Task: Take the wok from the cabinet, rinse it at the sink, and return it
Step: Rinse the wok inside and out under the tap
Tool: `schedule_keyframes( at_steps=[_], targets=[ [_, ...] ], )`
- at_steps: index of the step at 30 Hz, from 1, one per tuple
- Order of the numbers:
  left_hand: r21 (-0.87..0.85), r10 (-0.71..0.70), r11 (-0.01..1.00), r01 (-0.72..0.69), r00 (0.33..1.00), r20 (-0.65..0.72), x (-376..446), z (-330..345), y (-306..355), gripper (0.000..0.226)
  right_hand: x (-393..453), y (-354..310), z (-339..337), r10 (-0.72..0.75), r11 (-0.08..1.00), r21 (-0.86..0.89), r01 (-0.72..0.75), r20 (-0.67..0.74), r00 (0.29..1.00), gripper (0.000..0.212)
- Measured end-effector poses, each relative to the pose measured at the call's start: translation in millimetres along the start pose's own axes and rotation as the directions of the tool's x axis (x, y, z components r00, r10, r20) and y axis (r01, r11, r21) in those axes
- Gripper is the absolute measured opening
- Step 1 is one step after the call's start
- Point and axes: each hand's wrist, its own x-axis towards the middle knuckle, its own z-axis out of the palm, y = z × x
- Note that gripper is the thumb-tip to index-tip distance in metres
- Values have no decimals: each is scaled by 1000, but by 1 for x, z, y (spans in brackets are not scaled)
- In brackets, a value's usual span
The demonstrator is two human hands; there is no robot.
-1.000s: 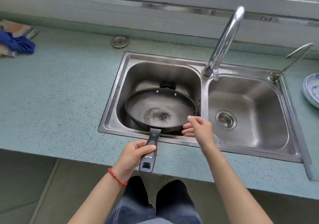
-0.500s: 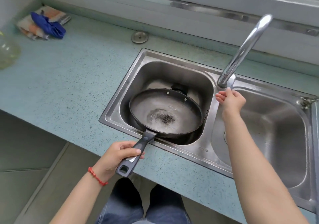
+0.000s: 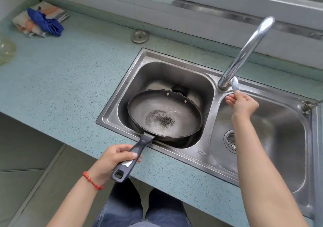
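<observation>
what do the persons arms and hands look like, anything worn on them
Both forearms are bare, with no sleeves, gloves, rings or watch showing. The left hand has a red beaded bracelet around its wrist. The right hand and its wrist wear nothing.

A speckled blue-green countertop (image 3: 70, 72) runs under a pale window frame (image 3: 227, 1) with a metal rail. At the countertop's far left corner lies a folded cloth (image 3: 42, 19). Below the countertop's front edge is grey tiled floor (image 3: 26, 165). Daylight is soft.
</observation>
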Motion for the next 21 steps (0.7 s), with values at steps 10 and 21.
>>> schedule_keyframes(
  at_steps=[10,21],
  targets=[
    [17,22,1000,-22,1000,21,1,-1,-1,67,-6,-11,4,-33,997,-64,36,35,999,25],
    [46,27,998,-35,985,170,20,-6,2,50,-162,30,2,98,938,-346,-37,163,982,14]
  ],
)
